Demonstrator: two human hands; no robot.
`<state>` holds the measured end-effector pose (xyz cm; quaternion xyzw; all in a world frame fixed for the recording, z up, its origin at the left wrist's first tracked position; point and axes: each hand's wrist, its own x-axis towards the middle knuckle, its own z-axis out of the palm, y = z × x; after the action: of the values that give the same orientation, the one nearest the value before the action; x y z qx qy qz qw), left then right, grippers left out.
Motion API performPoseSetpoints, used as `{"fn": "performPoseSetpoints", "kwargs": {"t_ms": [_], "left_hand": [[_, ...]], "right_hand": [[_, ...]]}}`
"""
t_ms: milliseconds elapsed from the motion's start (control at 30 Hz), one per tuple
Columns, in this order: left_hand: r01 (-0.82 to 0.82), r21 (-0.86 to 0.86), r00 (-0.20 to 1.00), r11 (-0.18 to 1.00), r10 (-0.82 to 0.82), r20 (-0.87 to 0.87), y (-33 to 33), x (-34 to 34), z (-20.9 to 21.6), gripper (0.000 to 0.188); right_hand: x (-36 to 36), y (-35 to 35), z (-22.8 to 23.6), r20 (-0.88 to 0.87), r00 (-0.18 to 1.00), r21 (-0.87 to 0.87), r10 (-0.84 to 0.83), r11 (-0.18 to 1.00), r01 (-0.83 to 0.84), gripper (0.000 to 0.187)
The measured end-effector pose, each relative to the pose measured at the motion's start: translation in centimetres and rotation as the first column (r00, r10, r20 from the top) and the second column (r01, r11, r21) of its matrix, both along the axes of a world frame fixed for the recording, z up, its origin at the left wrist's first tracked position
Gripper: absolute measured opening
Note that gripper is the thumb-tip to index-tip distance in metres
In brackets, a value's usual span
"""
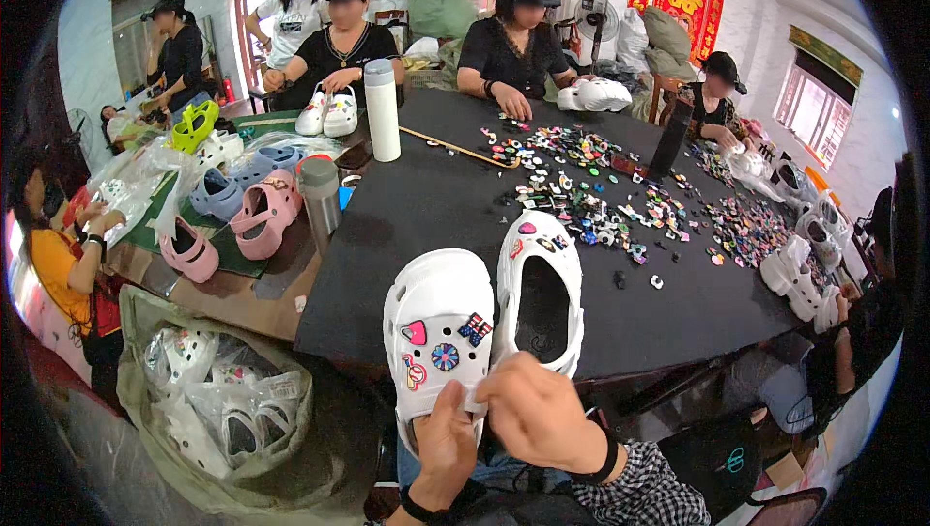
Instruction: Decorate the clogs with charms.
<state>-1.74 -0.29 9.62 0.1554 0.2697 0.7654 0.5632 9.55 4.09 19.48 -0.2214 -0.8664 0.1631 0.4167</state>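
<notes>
A white clog (441, 293) is held up at the table's near edge, toe pointing away. My left hand (448, 439) grips it at the foot opening, thumb on top. Fixed in its upper are a pink bag-shaped charm, a flag-patterned charm, a round blue flower-like charm and a bat-and-ball charm. My right hand (533, 412) is closed beside the opening, fingers curled at the clog's edge; anything in its fingertips is hidden. The matching white clog (572, 318) lies just right on the black table (378, 226), with several charms near its toe.
Loose shoe charms (601, 206) spread across the table's middle and right. At left stand a white bottle (382, 114), a steel tumbler (321, 197) and pink clogs (266, 216). A green sack (136, 400) of bagged clogs stands lower left. Several people work around the table; white clogs (794, 274) line its right edge.
</notes>
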Motion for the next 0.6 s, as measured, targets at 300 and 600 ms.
{"fn": "performPoseSetpoints", "kwargs": {"t_ms": [300, 600], "left_hand": [[0.002, -0.003, 0.993, 1.000, -0.001, 0.120, 0.1, 0.4, -0.3, 0.053], [0.029, 0.055, 0.999, 0.998, -0.027, -0.036, -0.3, -0.3, -1.9, 0.035]], "right_hand": [[-2.4, 2.3, 1.3, -0.001, 1.000, 0.241, -0.027, 0.970, 0.026, 0.019], [-3.9, 3.4, -1.6, 0.146, 0.989, 0.465, 0.018, 0.881, -0.084, 0.022]]}}
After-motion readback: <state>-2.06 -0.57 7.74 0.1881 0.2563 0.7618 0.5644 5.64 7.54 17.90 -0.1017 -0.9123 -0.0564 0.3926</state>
